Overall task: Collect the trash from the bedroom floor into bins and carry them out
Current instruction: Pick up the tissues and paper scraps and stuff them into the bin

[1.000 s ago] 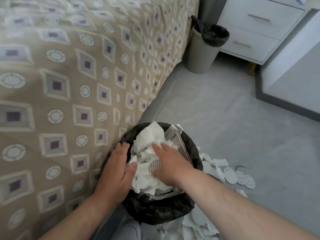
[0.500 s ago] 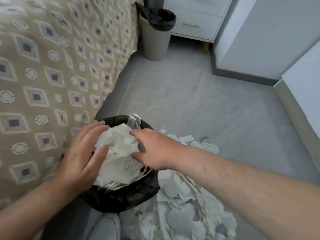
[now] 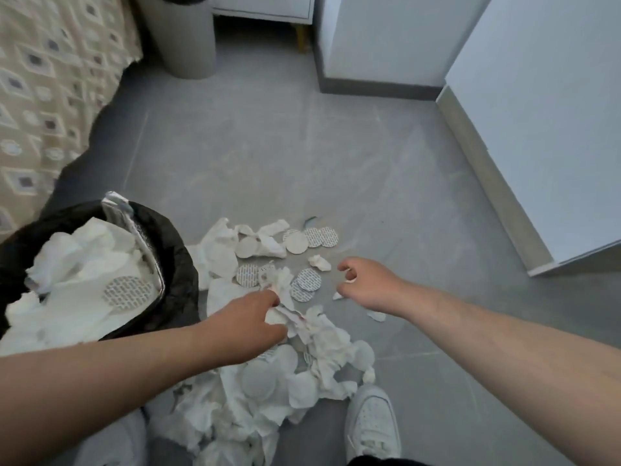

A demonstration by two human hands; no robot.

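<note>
At the far left, the patterned bed (image 3: 37, 105) is edging the frame, and just below it the black-lined bin (image 3: 178, 264) is sitting on the floor (image 3: 336, 156), already heaped to its rim with white tissue and one printed round seal. That part of the job is looking done; this bin is seeming close to full, so I judge it is nearing the point of being carried out. A second, grey bin (image 3: 188, 38) is standing well apart at the top, beside the bed's corner.

Just to the right of the black-lined bin, a large pile of crumpled tissue and round seals (image 3: 268, 375) is still lying on the floor, spreading from near the white shoe (image 3: 371, 422) up to a row of discs farther out. Much is therefore remaining to collect, and no carrying-out is showing yet.

Over that pile, the left hand (image 3: 248, 324) is reaching palm-down, its grip pinching a wad of tissue (image 3: 285, 297) between thumb and fingertips. Farther right, the right hand (image 3: 366, 284) is hovering low over the floor, its grip curled and nearly pressed together on what is looking like a small white scrap (image 3: 351, 280); blur is keeping me from being sure.
</note>
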